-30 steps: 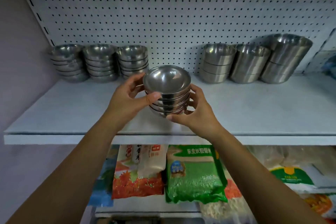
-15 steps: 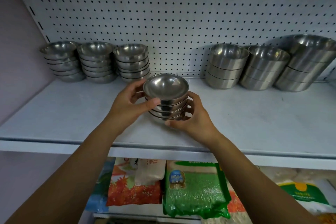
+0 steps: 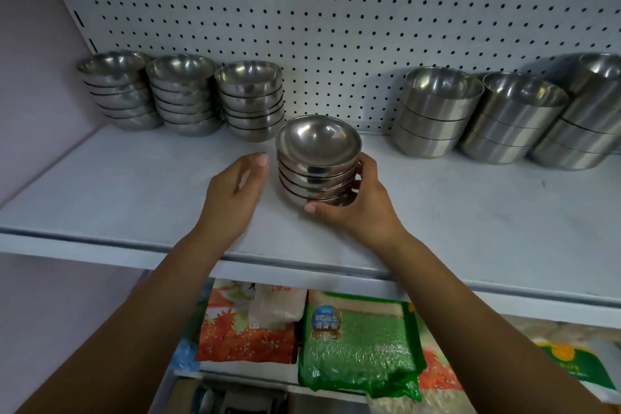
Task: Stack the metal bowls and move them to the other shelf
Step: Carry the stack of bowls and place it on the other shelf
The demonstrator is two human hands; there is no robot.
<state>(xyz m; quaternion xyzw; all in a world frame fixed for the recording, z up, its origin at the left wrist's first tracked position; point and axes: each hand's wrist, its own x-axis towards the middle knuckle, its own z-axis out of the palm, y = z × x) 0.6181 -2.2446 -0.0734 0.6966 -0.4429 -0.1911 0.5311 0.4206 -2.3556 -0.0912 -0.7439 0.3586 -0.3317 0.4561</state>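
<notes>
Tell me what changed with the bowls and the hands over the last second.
The stack of bowls moved away from the person, deeper over the shelf, and now sits on it. The left hand let go and hovers open beside it; the right hand still grips its side. The stacks along the pegboard stayed put.

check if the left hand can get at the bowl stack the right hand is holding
Probably yes. The left hand is open just left of the bowl stack, with only bare shelf between them; the right hand grips the right side, leaving its left side free.
</notes>
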